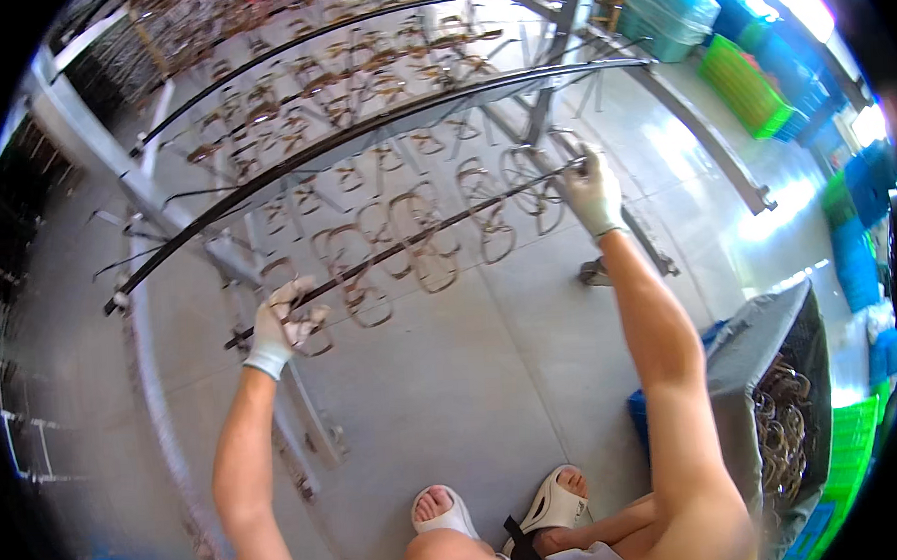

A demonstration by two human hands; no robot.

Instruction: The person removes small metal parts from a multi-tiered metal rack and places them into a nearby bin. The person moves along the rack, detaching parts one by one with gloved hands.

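Both my hands wear pale gloves and hold up a long dark rod (466,213), which slants from lower left to upper right. My left hand (280,327) is closed round it near its lower-left end. At the upper-right end, the fingers of my right hand (593,192) grip it too. Several brown loop-shaped pieces (433,271) hang along the rod between my hands; their exact kind is hard to tell. Just beyond stands a metal rack with a dark curved-looking crossbar (382,121). More of the loop-shaped pieces (340,80) hang in rows on the rack.
Grey posts (92,145) support the rack, with legs reaching toward me on both sides. Close on my right, a grey-lined bin (738,367) holds a heap of brown loops (781,431). Green crates (745,87) and blue containers (859,282) line the right side.
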